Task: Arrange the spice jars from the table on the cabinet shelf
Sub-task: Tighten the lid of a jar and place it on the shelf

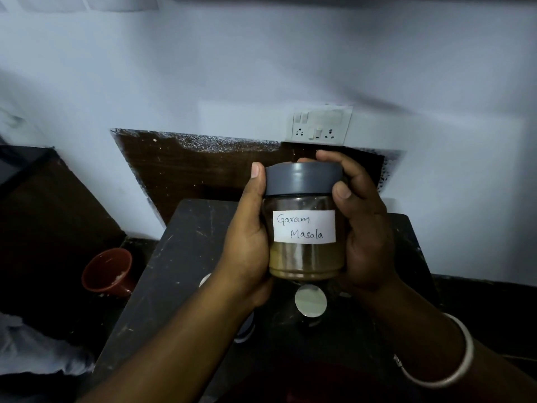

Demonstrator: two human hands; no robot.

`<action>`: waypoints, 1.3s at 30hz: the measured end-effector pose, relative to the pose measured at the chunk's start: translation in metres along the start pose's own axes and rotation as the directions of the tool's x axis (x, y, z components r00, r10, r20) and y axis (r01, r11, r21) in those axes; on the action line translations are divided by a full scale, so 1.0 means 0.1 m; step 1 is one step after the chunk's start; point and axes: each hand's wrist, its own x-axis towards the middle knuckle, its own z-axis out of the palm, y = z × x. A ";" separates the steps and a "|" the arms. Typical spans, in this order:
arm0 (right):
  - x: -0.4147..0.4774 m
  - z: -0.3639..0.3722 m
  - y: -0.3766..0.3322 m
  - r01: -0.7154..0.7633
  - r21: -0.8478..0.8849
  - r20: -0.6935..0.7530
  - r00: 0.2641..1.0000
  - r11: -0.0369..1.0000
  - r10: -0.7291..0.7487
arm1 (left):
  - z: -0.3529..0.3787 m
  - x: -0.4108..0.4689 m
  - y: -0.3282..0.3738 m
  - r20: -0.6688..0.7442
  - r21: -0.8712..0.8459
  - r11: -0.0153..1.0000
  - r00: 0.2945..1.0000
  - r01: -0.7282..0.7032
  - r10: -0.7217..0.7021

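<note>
Table: dark, scuffed, square-topped table (174,257) set against a pale wall, its far edge near a white socket plate (319,125).
Left hand (247,242): curled round the jar's left side, thumb up against the lid's edge.
Right hand (363,225): wrapped on the jar's right side, fingers over the lid's far rim; a silver bangle (453,362) circles the wrist.
Jar: clear glass spice jar with a grey plastic lid and a white label reading "Garam Masala" (305,225), held upright between both hands, lifted above the table's middle.
Small jar: round shiny-lidded jar (310,301) standing on the table just below the held one.
Cup: reddish-brown cup (107,273) off the table's left edge.
</note>
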 end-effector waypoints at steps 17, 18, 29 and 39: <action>0.01 0.05 -0.09 -0.002 0.013 -0.056 0.998 1.000 0.003 | 0.05 -0.01 0.08 0.014 0.060 0.998 1.000 0.008 -0.009; 0.02 0.05 -0.10 0.000 0.011 -0.057 0.998 1.000 0.000 | 0.06 0.00 0.09 0.016 0.060 0.998 1.000 0.006 -0.007; 0.23 0.16 -0.25 0.062 -0.051 -0.046 0.997 0.997 -0.065 | 0.16 0.16 0.32 0.050 0.083 0.996 0.998 -0.044 0.040; 1.10 0.32 -1.06 0.113 -0.661 0.107 0.993 0.742 -0.055 | 0.56 0.68 1.24 0.125 0.193 0.939 0.956 -0.284 0.264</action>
